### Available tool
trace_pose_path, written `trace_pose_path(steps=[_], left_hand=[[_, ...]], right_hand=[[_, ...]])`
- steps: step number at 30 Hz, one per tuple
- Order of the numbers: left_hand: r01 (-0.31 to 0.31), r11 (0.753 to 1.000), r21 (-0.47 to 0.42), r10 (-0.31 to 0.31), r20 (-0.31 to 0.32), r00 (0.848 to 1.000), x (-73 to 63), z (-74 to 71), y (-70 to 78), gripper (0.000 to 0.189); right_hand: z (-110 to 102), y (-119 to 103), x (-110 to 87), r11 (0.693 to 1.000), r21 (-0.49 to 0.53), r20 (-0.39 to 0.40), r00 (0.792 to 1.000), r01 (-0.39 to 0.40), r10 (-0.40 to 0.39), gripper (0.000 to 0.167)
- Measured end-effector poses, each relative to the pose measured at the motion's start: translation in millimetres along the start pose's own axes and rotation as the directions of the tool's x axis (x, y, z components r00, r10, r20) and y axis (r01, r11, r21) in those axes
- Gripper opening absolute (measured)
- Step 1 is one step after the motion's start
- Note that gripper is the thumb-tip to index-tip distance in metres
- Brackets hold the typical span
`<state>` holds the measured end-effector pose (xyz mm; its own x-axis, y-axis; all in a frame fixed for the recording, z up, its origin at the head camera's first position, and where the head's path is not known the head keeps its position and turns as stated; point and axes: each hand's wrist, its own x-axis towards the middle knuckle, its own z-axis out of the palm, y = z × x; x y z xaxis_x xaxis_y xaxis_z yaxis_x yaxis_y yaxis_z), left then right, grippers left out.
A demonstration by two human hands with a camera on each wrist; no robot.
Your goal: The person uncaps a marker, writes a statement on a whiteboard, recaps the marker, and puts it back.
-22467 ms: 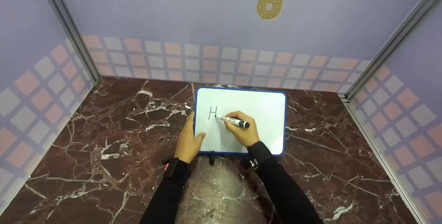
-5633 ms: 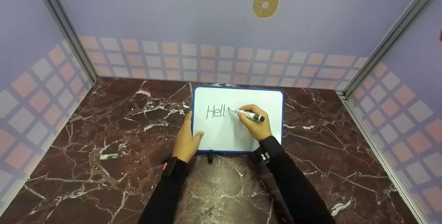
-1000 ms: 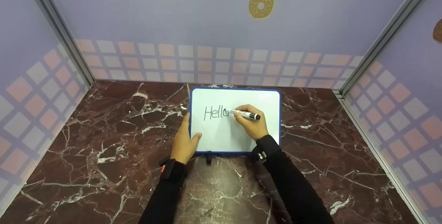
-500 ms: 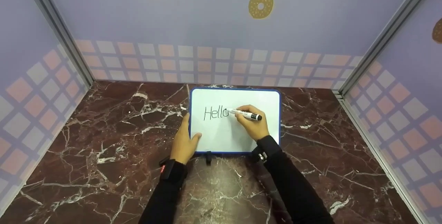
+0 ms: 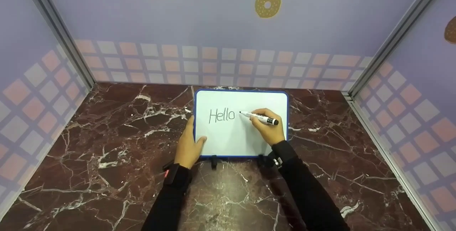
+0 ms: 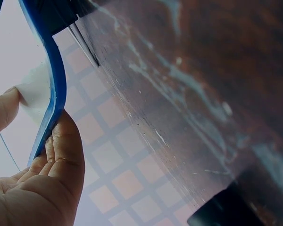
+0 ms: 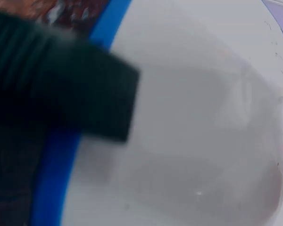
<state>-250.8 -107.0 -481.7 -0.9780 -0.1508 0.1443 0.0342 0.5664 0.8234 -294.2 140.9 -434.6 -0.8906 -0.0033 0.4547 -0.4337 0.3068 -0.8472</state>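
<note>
A whiteboard (image 5: 231, 138) with a blue rim and black feet along its lower edge stands on the marble table. "Hello" is written on it in black. My left hand (image 5: 188, 147) grips its left edge; in the left wrist view the thumb (image 6: 4, 110) lies on the white face and the fingers (image 6: 66, 155) curl behind the rim. My right hand (image 5: 270, 127) pinches a white marker (image 5: 262, 117) with a black end, its dark tip close over the board right of the "o". In the right wrist view the board face (image 7: 188, 122) shows, but the hand is out of sight.
Dark red marble table (image 5: 124, 145) surrounds the board. Behind it rises a lilac wall (image 5: 213, 17) with printed squares and sweets, and side walls flank the table. A dark ribbed object (image 7: 85, 84) crosses the blue rim in the right wrist view.
Since the earliest frame the writing has grown from "H" to "Hello". In the last half second my right hand has drawn the marker rightward off the "o". The left hand keeps its grip.
</note>
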Motion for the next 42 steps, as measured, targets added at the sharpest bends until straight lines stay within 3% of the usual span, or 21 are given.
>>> trace_pose_path(steps=[17,42], left_hand=[[0.005,1.0,-0.02,-0.005,-0.001,1.0,0.9,0.2,-0.9,0.08],[0.011,1.0,-0.008,-0.011,0.006,1.0,1.1,-0.2,-0.6,0.079]], right_hand=[[-2.0,0.0,-1.8,1.0,-0.016,-0.024,0.999,-0.022,0.022,0.011],[1.5,0.8,-1.3,0.999,-0.05,-0.035,0.999,0.011,-0.012,0.009]])
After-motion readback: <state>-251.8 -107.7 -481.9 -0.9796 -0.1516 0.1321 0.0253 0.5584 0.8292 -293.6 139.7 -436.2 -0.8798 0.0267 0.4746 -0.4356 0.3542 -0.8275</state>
